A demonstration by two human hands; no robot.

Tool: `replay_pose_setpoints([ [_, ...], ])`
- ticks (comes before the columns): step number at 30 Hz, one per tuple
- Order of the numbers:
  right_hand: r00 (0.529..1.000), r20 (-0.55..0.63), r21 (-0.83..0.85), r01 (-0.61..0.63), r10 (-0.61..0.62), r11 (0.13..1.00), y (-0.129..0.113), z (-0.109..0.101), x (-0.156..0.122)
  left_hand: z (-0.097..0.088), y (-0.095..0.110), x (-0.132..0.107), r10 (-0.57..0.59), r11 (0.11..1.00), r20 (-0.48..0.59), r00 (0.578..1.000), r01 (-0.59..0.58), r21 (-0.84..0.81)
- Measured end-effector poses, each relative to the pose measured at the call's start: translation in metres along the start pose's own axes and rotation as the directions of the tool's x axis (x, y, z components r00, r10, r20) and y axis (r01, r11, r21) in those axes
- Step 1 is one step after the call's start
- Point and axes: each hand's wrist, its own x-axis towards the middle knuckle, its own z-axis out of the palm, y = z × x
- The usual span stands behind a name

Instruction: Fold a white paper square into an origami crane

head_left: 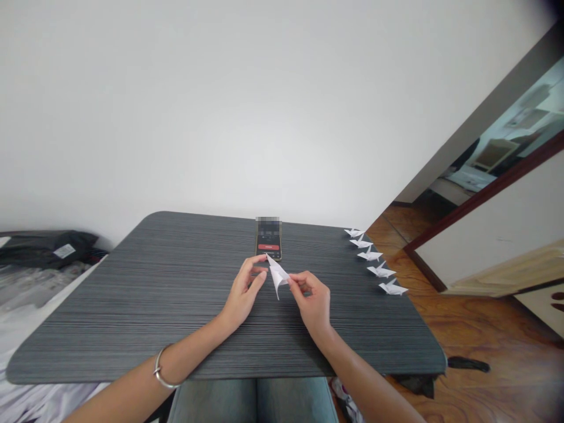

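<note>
One folded paper (277, 273) — slanting lengthwise, tip forward-left

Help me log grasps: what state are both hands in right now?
Left hand: partly open, a fingertip at the tip of the white, pointed, folded-paper piece.
Right hand: closed, pinching that piece's right corner.

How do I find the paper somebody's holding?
Find the dark table. Near its middle, this side of the phone, the right hand pinches a white folded paper. Unlike the five bird-like papers along the table's right edge, it's hand-held.
</note>
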Motion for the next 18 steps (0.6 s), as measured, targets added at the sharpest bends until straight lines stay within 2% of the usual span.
replay_pose_setpoints([
  [7,0.986,-0.004,-0.075,0.163,-0.164,0.984,-0.0028,-0.0002,-0.0018,0.0072,-0.0023,-0.0021,-0.062,0.981,0.140,0.988,0.086,-0.176],
  [12,0.983,0.007,-0.071,0.184,-0.184,0.980,-0.0026,0.0007,-0.0024,0.0075,-0.0042,-0.0005,-0.069,0.949,0.179,0.981,0.120,-0.291],
  [18,0.982,0.020,-0.045,0.191,-0.190,0.981,-0.0035,0.0008,-0.0036,0.0070,-0.0052,0.0009,-0.056,0.946,0.183,0.981,0.111,-0.306],
])
